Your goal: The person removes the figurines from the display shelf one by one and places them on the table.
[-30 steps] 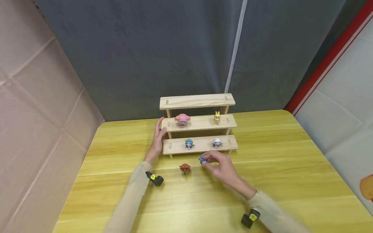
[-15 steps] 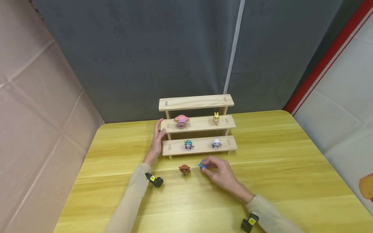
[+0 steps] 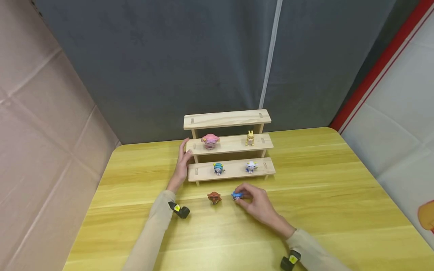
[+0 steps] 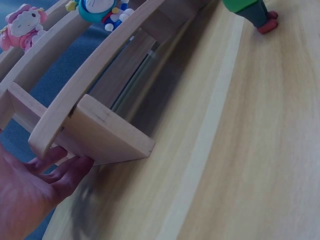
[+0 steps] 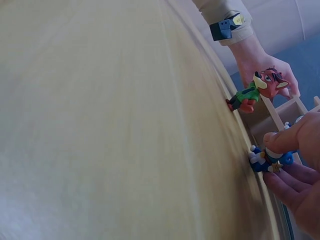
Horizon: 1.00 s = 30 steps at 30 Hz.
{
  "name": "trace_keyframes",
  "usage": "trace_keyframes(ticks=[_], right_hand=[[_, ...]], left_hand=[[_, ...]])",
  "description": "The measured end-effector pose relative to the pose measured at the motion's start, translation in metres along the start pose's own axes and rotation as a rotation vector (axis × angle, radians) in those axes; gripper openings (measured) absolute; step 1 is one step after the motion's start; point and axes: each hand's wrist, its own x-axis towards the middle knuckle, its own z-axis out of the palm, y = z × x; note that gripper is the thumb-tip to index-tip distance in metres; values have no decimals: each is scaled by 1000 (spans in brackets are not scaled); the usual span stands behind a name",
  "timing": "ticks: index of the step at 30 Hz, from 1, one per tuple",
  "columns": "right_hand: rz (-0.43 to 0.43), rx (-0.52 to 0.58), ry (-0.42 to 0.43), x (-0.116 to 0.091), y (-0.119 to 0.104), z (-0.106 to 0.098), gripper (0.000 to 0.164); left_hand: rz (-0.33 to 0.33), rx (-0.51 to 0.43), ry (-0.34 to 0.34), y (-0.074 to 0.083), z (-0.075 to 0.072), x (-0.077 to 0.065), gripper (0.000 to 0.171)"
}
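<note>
My right hand (image 3: 255, 203) pinches a small figurine with a blue hood (image 3: 237, 195) between thumb and fingers, low at the tabletop in front of the rack. In the right wrist view the blue-hooded figurine (image 5: 272, 159) shows its dark blue body, its feet at the table. Left of it stands a brown-red fox figurine (image 3: 214, 197) in a green top. My left hand (image 3: 181, 167) holds the left end of the three-tier wooden display rack (image 3: 227, 119). In the left wrist view its fingers (image 4: 70, 175) bend against the rack's side panel.
On the middle tier stand a pink figurine (image 3: 210, 141) and a yellow one (image 3: 250, 138). The bottom tier bears a teal-capped figurine (image 3: 218, 168) and a white-capped one (image 3: 251, 167). A dark curtain (image 3: 152, 75) hangs behind the wooden table (image 3: 322, 180).
My right hand has brought the blue-hooded figurine down and toward me, from just before the bottom tier to the tabletop beside the fox. The left hand has stayed at the rack.
</note>
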Motion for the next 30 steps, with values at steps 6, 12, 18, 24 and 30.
trace_keyframes(ticks=[6, 12, 18, 24, 30], right_hand=[[1, 3, 6, -1, 3, 1, 29], [-9, 0, 8, -2, 5, 2, 30], [-1, 26, 8, -2, 2, 1, 30], [-9, 25, 15, -1, 0, -1, 33], [-116, -34, 59, 1, 0, -8, 34]], left_hand=[[33, -10, 20, -4, 1, -1, 58], [42, -12, 32, -10, 0, 1, 58], [33, -25, 22, -10, 0, 1, 57], [23, -40, 8, 0, 1, 0, 57], [23, -40, 13, -1, 1, 0, 58]])
